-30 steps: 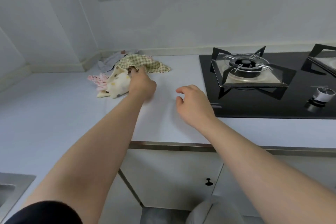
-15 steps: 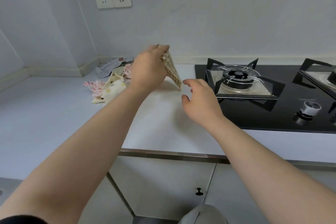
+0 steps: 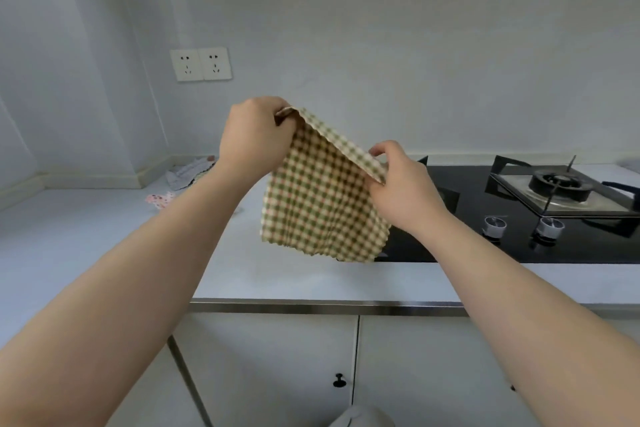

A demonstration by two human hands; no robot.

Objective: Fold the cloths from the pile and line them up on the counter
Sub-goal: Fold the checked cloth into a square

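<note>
1. The checked cloth (image 3: 322,198) is hanging in the air at the centre of the frame, above the counter (image 3: 104,236). Its lower edge is dangling in front of the near left corner of the black hob (image 3: 502,250).
2. The left hand (image 3: 252,139) is gripping the cloth's upper left corner, with its fingers curled round the fabric. It is sitting higher in the frame than the other hand.
3. The right hand (image 3: 401,184) is pinching the upper right corner between thumb and fingers, so the top edge is sloping down from left to right.
4. The cloth is spreading between the 2 hands as an open, slightly rippled sheet of green and cream checks.
5. The pile (image 3: 188,172) of other cloths is lying left of centre, back in the counter's corner by the wall. It is well apart from the held cloth and partly hidden by the left forearm. A pink patterned cloth (image 3: 159,199) is lying just in front of it.
6. On the hob, 1 burner (image 3: 557,184) is showing at the right of the frame, and 2 knobs (image 3: 495,226) are sitting near the front edge.
7. A double wall socket (image 3: 201,64) is showing in the upper left, and a cabinet door knob (image 3: 339,381) in the lower centre.
</note>
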